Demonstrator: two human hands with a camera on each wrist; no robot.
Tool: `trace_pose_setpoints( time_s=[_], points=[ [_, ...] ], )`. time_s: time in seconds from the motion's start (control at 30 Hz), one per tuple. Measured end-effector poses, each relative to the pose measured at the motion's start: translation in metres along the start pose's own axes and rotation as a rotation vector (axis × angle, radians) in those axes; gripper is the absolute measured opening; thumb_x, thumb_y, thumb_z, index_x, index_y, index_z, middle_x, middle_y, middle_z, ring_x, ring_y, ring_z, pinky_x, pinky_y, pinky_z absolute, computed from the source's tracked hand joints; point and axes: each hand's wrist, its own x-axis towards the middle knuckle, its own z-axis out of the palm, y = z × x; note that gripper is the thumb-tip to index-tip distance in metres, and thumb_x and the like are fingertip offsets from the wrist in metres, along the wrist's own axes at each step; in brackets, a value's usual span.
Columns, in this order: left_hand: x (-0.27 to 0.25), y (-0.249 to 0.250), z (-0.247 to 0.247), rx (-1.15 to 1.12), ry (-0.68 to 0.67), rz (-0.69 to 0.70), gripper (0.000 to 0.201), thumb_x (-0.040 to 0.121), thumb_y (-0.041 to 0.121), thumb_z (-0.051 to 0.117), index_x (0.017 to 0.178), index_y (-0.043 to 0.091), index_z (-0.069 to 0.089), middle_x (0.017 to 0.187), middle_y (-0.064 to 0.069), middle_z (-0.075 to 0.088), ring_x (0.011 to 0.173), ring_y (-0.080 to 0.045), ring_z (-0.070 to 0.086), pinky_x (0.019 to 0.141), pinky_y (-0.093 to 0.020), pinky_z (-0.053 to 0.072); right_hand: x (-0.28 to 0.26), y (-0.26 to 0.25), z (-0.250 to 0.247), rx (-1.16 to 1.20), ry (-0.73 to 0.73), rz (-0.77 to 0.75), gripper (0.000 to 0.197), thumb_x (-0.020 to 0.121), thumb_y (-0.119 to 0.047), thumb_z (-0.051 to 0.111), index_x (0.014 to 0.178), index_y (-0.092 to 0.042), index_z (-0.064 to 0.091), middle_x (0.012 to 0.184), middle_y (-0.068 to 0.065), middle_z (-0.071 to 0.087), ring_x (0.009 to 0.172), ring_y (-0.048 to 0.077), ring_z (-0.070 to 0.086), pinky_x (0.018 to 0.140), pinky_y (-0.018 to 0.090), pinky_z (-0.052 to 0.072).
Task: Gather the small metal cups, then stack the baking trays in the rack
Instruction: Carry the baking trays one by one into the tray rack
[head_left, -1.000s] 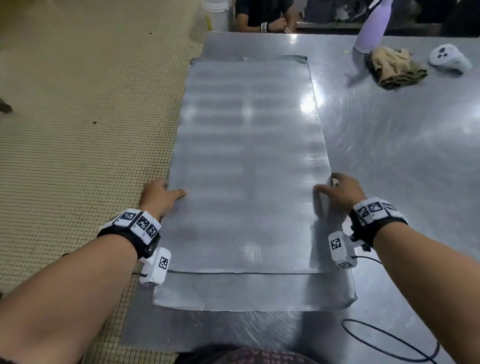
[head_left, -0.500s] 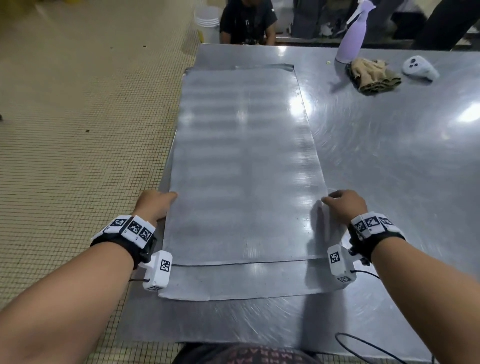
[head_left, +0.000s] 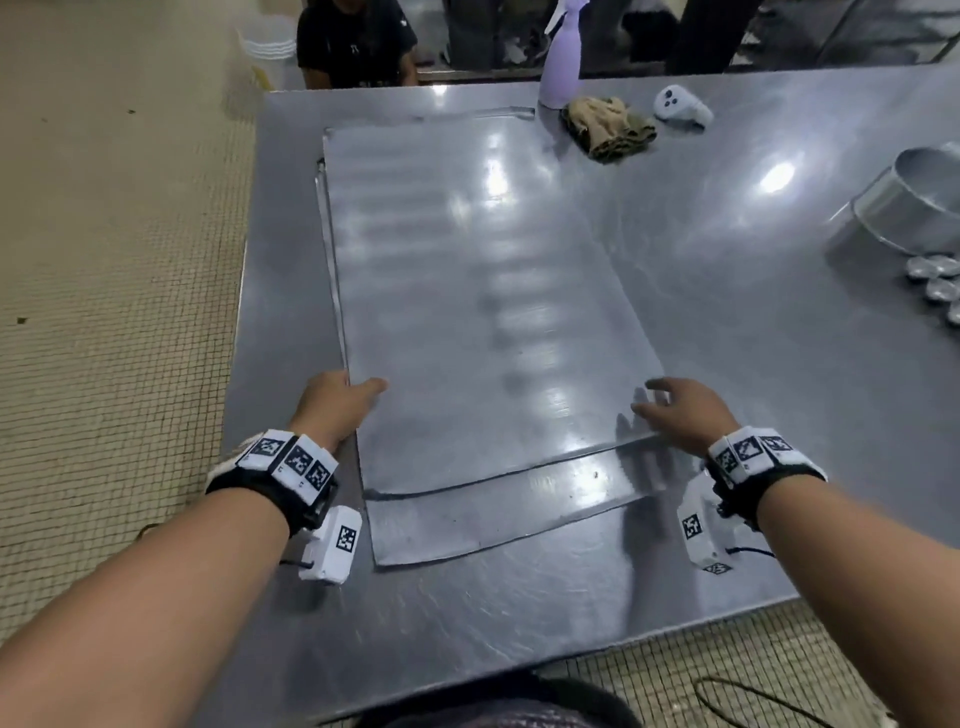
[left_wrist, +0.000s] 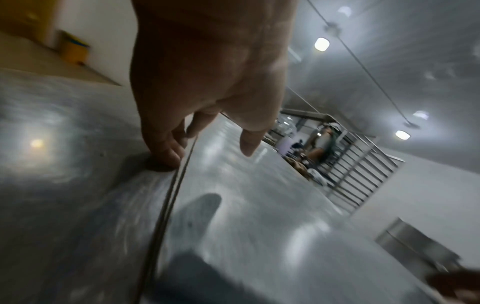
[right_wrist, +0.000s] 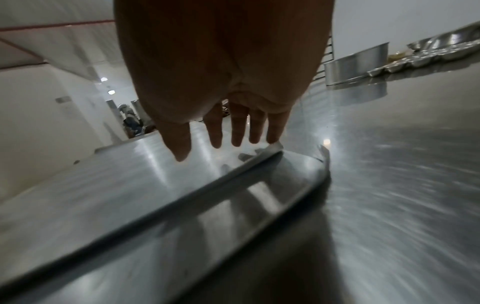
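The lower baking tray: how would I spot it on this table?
On the steel table, two flat trays lie stacked between the hands. The lower baking tray is the one whose near strip sticks out under the upper tray, closest to the person.

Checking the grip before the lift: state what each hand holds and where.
Left hand holds the top baking tray at its left long edge, thumb on top. Right hand holds nothing; its fingers are spread open over the tray's right edge.

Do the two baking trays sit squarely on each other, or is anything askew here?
Askew: the top tray is slid back and twisted on the bottom tray, baring its near strip. Left hand grips the top tray's left edge; right hand hovers open.
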Motion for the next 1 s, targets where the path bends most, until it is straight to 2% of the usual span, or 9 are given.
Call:
trace_pose_setpoints(
  time_s=[0.1,0.17,0.27,0.33,0.43,0.6,0.77,0.87,1.0],
  points=[
    [-0.016,0.007,0.016,0.248,0.002,0.056,0.068,0.081,0.052,0.067,0.136,0.013,0.055,0.136,-0.017,0.05,0.126,-0.038,0.05,0.103,-0.041,0.045,-0.021,0.007,0.01,-0.041,-0.014,-0.141,0.054,0.086,-0.046,0.071,0.131,-0.017,0.063,0.134,0.006,0.061,0.116,0.021,0.059,0.093,0.029,0.041],
    [-0.04,0.009,0.029,0.422,0.026,0.125,0.08,0.083,0.059,0.066,0.148,0.021,0.039,0.149,-0.014,0.03,0.137,-0.038,0.033,0.112,-0.048,0.036,-0.03,0.012,0.018,-0.073,-0.041,-0.237,0.055,0.081,-0.052,0.075,0.124,-0.019,0.068,0.13,0.002,0.062,0.11,0.014,0.056,0.089,0.024,0.038],
    [-0.077,0.004,0.051,0.669,-0.066,0.286,0.069,0.077,0.079,0.059,0.124,0.03,0.053,0.135,-0.001,0.042,0.131,-0.028,0.037,0.102,-0.048,0.035,-0.037,0.019,0.025,-0.025,-0.085,-0.315,0.056,0.073,-0.057,0.079,0.114,-0.019,0.072,0.133,-0.002,0.057,0.117,0.013,0.054,0.1,0.026,0.039],
    [-0.097,-0.005,0.06,0.756,-0.117,0.324,0.063,0.073,0.088,0.05,0.101,0.032,0.053,0.113,0.006,0.049,0.116,-0.023,0.047,0.092,-0.045,0.036,-0.038,0.026,0.027,0.006,-0.112,-0.348,0.074,0.059,-0.076,0.073,0.111,-0.023,0.072,0.138,-0.004,0.053,0.121,0.013,0.054,0.111,0.041,0.037],
    [-0.12,-0.02,0.063,0.752,-0.065,0.28,0.068,0.068,0.093,0.049,0.099,0.032,0.051,0.108,0.007,0.053,0.111,-0.021,0.051,0.091,-0.043,0.038,-0.033,0.042,0.031,-0.033,-0.142,-0.434,0.105,0.044,-0.1,0.052,0.12,-0.029,0.066,0.149,-0.005,0.043,0.137,0.015,0.041,0.119,0.052,0.02],
    [-0.154,-0.034,0.073,0.646,-0.047,0.24,0.088,0.05,0.091,0.063,0.116,0.032,0.053,0.119,0.007,0.049,0.122,-0.02,0.043,0.102,-0.047,0.042,-0.032,0.053,0.031,-0.11,-0.182,-0.533,0.077,0.069,-0.062,0.079,0.135,-0.03,0.055,0.16,-0.002,0.03,0.151,0.022,0.015,0.121,0.051,0.002],
    [-0.187,-0.053,0.086,0.675,0.079,0.244,0.058,0.075,0.068,0.072,0.117,0.032,0.055,0.122,0.004,0.051,0.123,-0.021,0.045,0.101,-0.044,0.041,-0.037,0.065,0.025,-0.144,-0.211,-0.621,0.06,0.073,-0.045,0.083,0.127,-0.026,0.063,0.155,0.001,0.038,0.148,0.022,0.025,0.12,0.045,0.015],
    [-0.196,-0.061,0.086,0.649,0.123,0.214,0.035,0.085,0.057,0.069,0.107,0.031,0.057,0.114,0.003,0.056,0.116,-0.024,0.051,0.098,-0.044,0.043,-0.044,0.073,0.03,-0.035,-0.106,-0.653,0.033,0.075,-0.026,0.082,0.105,-0.017,0.073,0.126,0.002,0.061,0.125,0.024,0.051,0.099,0.031,0.039],
    [-0.206,-0.063,0.084,0.613,0.134,0.171,0.022,0.089,0.047,0.07,0.099,0.031,0.059,0.103,0.005,0.055,0.111,-0.024,0.053,0.096,-0.044,0.045,-0.054,0.078,0.034,-0.062,-0.044,-0.608,0.017,0.079,-0.025,0.077,0.096,-0.022,0.074,0.098,-0.003,0.059,0.098,0.017,0.046,0.083,0.031,0.038]
  ],
)
